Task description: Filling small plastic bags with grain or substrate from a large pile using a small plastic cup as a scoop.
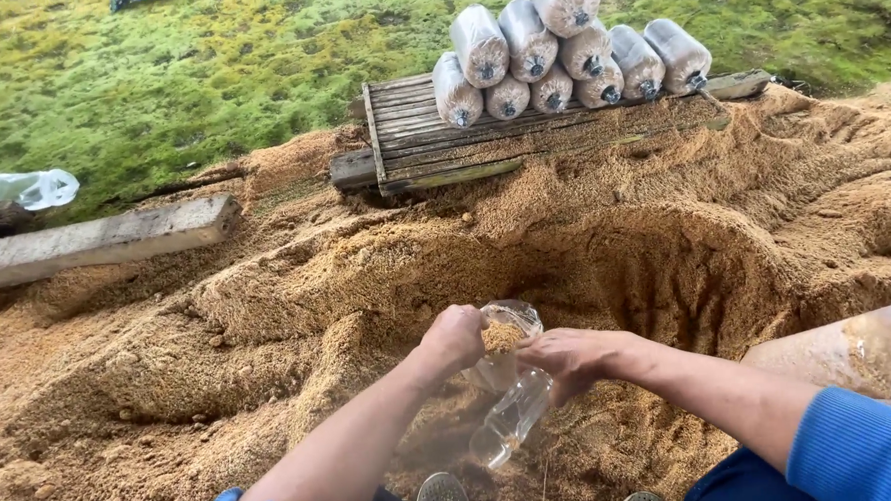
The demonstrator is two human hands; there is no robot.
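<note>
- Outdoors: we're crouched in a sawdust pile [268, 318], with mossy grass [157, 73] behind.
- Our left hand [456, 337] grips the mouth of a clear plastic bag [508, 418] low in the pile's hollow; there's a clump of sawdust at the opening.
- Our right hand [570, 360] pinches the bag's other edge.
- Filled bags [557, 60] are stacked on a wooden pallet [431, 141].
- A plank [95, 241] and a crumpled empty bag [27, 189] lie far left.

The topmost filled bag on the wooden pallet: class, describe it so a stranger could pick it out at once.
Find the wooden pallet at the sawdust heap's far edge, by the grass. Sawdust-filled bags are piled there; the topmost bag lies alone above all the others.
</note>
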